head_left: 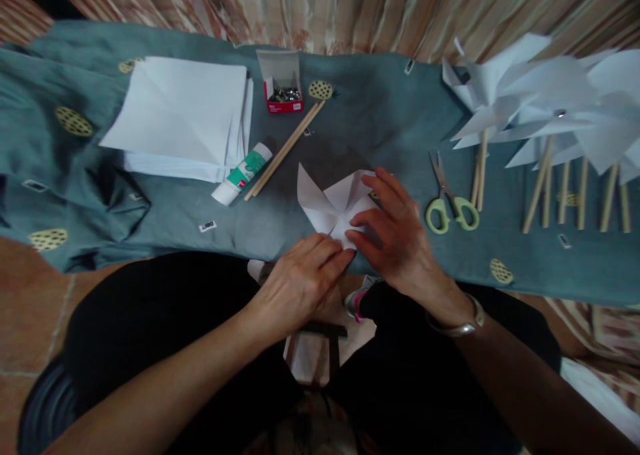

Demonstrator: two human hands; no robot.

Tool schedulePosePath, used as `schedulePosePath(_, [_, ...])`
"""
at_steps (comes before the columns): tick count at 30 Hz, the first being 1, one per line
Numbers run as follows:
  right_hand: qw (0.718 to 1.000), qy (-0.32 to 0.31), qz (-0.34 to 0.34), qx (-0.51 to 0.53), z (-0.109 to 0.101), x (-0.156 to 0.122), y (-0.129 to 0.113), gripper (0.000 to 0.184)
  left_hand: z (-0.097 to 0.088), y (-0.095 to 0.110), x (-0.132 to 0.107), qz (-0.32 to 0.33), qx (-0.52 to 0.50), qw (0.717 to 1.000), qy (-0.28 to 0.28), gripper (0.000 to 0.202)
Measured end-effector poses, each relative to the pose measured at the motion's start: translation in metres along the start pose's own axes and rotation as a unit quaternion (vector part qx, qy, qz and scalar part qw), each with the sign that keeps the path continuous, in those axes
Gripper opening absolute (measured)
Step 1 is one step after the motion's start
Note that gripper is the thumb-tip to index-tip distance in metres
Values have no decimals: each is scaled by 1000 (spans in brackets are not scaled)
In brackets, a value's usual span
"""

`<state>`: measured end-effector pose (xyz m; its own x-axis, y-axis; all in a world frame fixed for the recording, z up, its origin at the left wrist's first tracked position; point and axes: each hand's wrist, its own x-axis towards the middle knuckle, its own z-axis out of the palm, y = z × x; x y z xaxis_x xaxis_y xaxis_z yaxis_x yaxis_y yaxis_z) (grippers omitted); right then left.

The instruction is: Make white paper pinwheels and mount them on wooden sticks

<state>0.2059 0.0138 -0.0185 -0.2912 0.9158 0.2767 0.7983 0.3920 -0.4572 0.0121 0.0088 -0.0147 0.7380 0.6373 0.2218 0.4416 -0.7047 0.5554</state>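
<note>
A white paper pinwheel, its corners folded up, lies at the table's near edge in front of me. My left hand presses on its near side with the fingers closed together on the paper. From the right, my right hand curls around the pinwheel, thumb and fingers on its right-hand blades. The fingers cover part of the paper's right and near side. Beyond the pinwheel, two wooden sticks lie side by side. A glue stick rests left of them.
A stack of white paper sits at the left. An open red box of small metal pins is at the back. Green-handled scissors lie on the right, beside several finished pinwheels on sticks. A patterned green cloth covers the table.
</note>
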Motion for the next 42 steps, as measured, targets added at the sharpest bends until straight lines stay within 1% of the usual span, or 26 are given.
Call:
schedulePosePath(3, [1000,6,-2,-4,0,0,-2,8,1,-1,0,5,-2,1000,2,27])
schedulePosePath(8, [1000,-4,-1,-16,1,0,-3,12,2,-3,-1,5,-3,1000,2,28])
schedulePosePath(14, [999,-16,-7,-27,-2,-1,-4,15,0,-2,0,2,-8,1000,-3,25])
schedulePosePath(18, [1000,-16,3,-18,-1,-2,-7,19,-1,-2,2,3,-12,1000,-5,23])
schedulePosePath(20, [1000,1,-7,-23,2,-3,-6,19,-1,-2,2,3,-11,1000,-8,23])
schedulePosePath(24, [997,53,-48,-30,9,-6,-2,15,-1,-2,1,2,-9,1000,-11,24])
schedulePosePath(29, [998,39,-33,-30,9,-7,-2,19,-1,-2,1,4,-10,1000,-9,25])
schedulePosePath(37, [998,31,-37,-36,9,-7,0,30,0,-2,1,0,-7,1000,-1,24])
schedulePosePath(40, [997,27,-38,-55,8,-7,-1,29,0,-2,1,-1,-7,1000,-2,24])
schedulePosePath(42, [997,25,-36,-66,7,-6,-2,24,0,-2,1,1,-4,1000,-1,25])
